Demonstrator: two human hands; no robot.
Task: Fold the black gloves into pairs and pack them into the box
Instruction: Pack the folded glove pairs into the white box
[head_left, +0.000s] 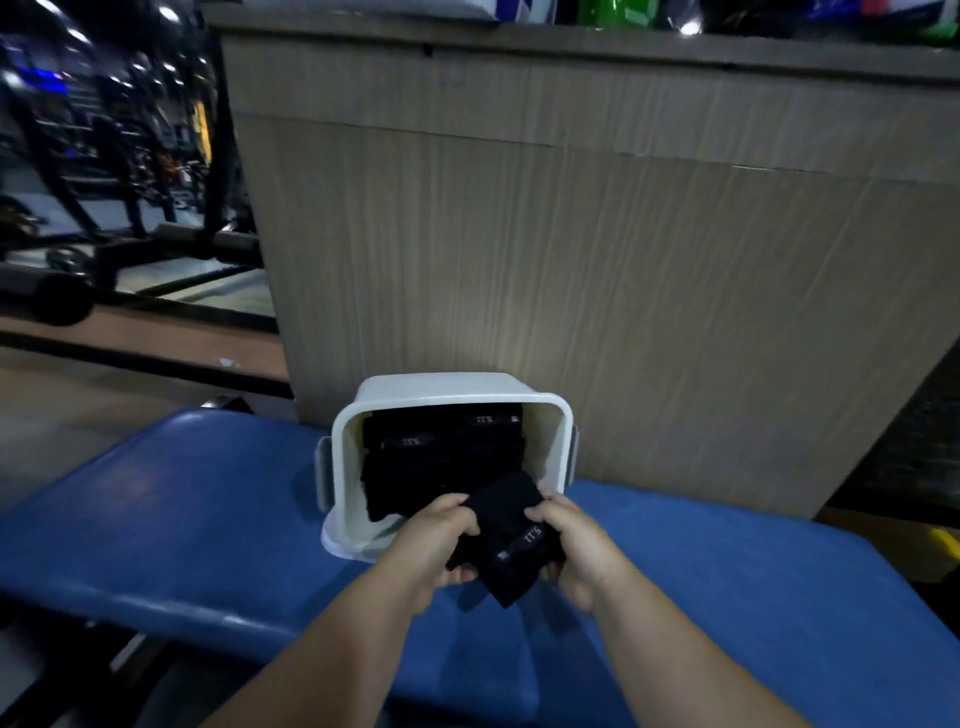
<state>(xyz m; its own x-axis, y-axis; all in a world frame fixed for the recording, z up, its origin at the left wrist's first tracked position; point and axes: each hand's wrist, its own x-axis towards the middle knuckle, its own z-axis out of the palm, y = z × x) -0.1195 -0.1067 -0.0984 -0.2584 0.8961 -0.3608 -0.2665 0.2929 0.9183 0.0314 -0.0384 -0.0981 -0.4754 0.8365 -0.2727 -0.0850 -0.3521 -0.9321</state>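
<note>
Left hand (434, 538): fingers curled over the near left edge of a black glove (511, 535), with the thumb tip showing under the fabric, so the hand grips it. Right hand (571, 545): fingers curled over the glove's right edge from above, with the fingertips pressed into the cloth; this hand also grips it. The two hands lie close together, with the glove held between them, slightly blurred.

The glove is a folded dark bundle with small white lettering on its upper face. Whether it is one glove or a pair folded together cannot be told. Its far corner overlaps the lower rim of the box (343, 441), and its near corner hangs over the bench (182, 519).

The box is white plastic and tipped on its side, with its opening facing the person and its lower rim resting on the bench. Inside it, a stack (441, 457) of black gloves fills most of the opening; two of them show white labels near the top.

The bench is blue and padded, and spans the lower field. Both bare forearms cross it from the bottom edge.

Directly behind the box stands a wood-grain panel (623, 260); whether the box touches it is unclear. At far left, dark metal racks (104, 156) stand on the floor, out of focus.
</note>
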